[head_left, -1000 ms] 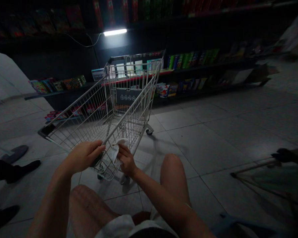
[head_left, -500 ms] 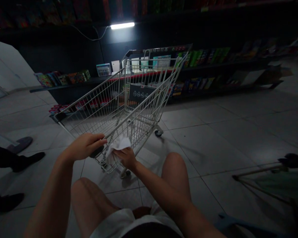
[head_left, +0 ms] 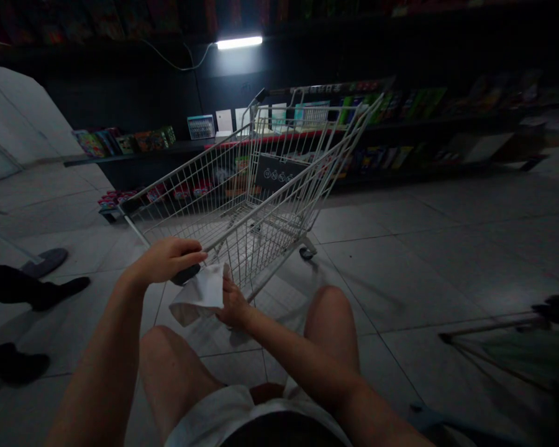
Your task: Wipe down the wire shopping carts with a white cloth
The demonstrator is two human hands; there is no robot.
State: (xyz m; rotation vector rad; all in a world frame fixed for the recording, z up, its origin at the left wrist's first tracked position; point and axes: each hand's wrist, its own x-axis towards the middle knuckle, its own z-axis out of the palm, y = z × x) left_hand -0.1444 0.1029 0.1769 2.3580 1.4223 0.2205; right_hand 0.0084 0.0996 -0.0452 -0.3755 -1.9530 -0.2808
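Note:
A metal wire shopping cart (head_left: 270,214) stands before me, its near black corner bumper (head_left: 186,274) close to my knees. My left hand (head_left: 173,257) lies over that corner, gripping the rim with its fingers together along the top. My right hand (head_left: 235,304) is closed on a white cloth (head_left: 200,295), just below and right of the left hand. The cloth hangs partly unfolded in front of the cart's near end. Its contact with the wires is hidden behind it.
Dark shelves with boxes and packets (head_left: 200,127) run behind the cart, under a lit tube lamp (head_left: 240,43). At left are a person's black shoes (head_left: 65,292) and a flat floor mop (head_left: 46,262). A folding frame (head_left: 494,326) stands at right on the tiled floor.
My right hand has drawn slightly down, and the bunched cloth has opened out toward the left. My left hand stays on the cart corner. The cart sits a little further right in view.

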